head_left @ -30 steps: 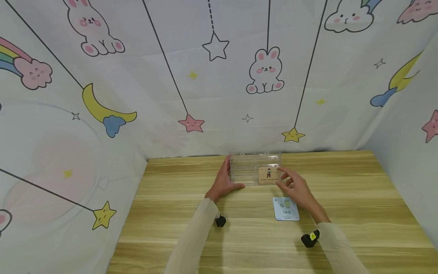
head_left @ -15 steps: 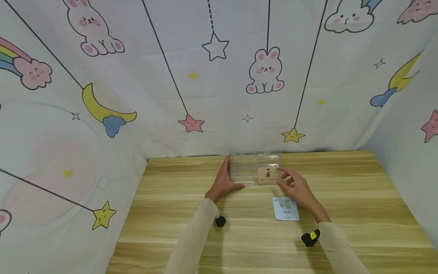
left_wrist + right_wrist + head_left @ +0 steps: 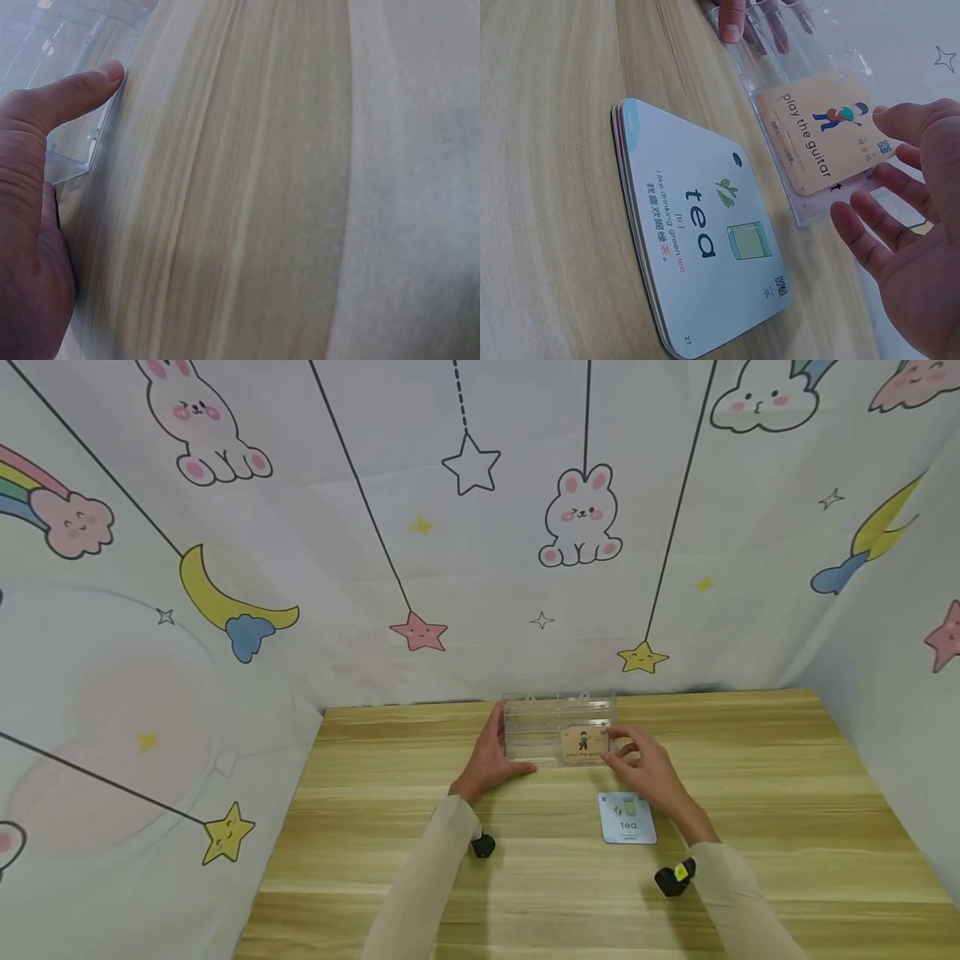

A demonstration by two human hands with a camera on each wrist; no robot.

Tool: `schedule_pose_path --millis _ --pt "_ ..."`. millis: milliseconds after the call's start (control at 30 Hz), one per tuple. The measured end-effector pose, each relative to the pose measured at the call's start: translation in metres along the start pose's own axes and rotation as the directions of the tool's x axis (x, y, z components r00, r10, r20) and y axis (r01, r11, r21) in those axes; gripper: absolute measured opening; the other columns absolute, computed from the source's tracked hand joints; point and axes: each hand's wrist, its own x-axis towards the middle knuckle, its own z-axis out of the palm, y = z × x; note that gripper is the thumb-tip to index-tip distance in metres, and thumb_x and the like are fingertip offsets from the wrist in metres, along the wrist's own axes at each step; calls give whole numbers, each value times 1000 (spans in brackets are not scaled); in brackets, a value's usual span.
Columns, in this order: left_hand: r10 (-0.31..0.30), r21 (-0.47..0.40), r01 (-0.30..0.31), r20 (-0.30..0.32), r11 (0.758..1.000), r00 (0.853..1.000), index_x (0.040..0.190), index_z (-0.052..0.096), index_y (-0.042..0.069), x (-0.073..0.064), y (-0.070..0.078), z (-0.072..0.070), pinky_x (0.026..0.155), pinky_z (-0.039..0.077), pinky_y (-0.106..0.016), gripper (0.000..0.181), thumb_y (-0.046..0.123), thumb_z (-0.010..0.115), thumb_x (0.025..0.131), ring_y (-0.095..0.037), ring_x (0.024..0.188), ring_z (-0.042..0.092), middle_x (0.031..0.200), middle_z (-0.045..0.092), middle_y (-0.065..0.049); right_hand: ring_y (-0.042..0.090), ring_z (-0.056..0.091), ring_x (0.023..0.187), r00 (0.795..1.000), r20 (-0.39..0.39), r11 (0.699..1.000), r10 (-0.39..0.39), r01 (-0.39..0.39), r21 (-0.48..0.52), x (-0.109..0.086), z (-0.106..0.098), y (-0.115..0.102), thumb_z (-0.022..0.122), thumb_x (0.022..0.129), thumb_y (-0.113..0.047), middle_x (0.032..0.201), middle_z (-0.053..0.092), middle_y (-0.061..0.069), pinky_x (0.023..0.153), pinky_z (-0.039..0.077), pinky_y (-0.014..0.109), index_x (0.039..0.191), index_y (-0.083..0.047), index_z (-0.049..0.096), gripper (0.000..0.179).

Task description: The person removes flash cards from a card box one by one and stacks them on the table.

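In the head view my left hand [image 3: 487, 762] holds the left side of a clear plastic box [image 3: 531, 739], its thumb along the near edge. My right hand [image 3: 651, 772] is at the right edge of a tan "play the guitar" flashcard [image 3: 582, 743], with thumb and index finger at its corners. The flashcard stands in the box's near right compartment. Part of another, pinkish card [image 3: 838, 196] shows behind it in the right wrist view. Below my right hand, a stack of flashcards [image 3: 627, 820] lies on the table, the blue "tea" card on top.
The wood-grain table [image 3: 375, 860] carries the box near its far edge. A white cloth [image 3: 337, 527] printed with rabbits, stars and moons hangs at the back and sides. Each wrist wears a small black camera [image 3: 483, 845].
The guitar flashcard has shifted slightly left within the compartment, and my right hand has moved left with it. My left hand and the box have stayed in place.
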Motion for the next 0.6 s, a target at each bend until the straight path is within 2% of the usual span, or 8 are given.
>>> schedule_pose_path --millis 200,367,600 --pt "1 1 -1 1 1000 1000 168 2 20 0 0 0 123 30 -35 137 24 99 72 -24 155 25 172 17 -10 28 63 103 1000 7 1000 -9 9 20 2 3 0 72 101 -20 131 61 13 80 58 31 139 -9 58 42" --pt "-11 -1 11 -1 1000 1000 168 3 19 0 1 0 122 29 -30 136 25 99 72 -19 155 25 171 18 -7 28 64 101 999 12 999 -46 46 -3 3 4 -2 72 100 -17 128 64 12 81 58 35 135 -9 62 37" --pt "-11 -1 11 -4 1000 1000 168 4 16 0 0 0 122 29 -30 136 25 100 71 -19 155 25 171 18 -7 23 59 95 996 9 995 -86 86 -46 8 8 -6 74 98 -13 114 66 8 75 56 30 128 -7 68 31"
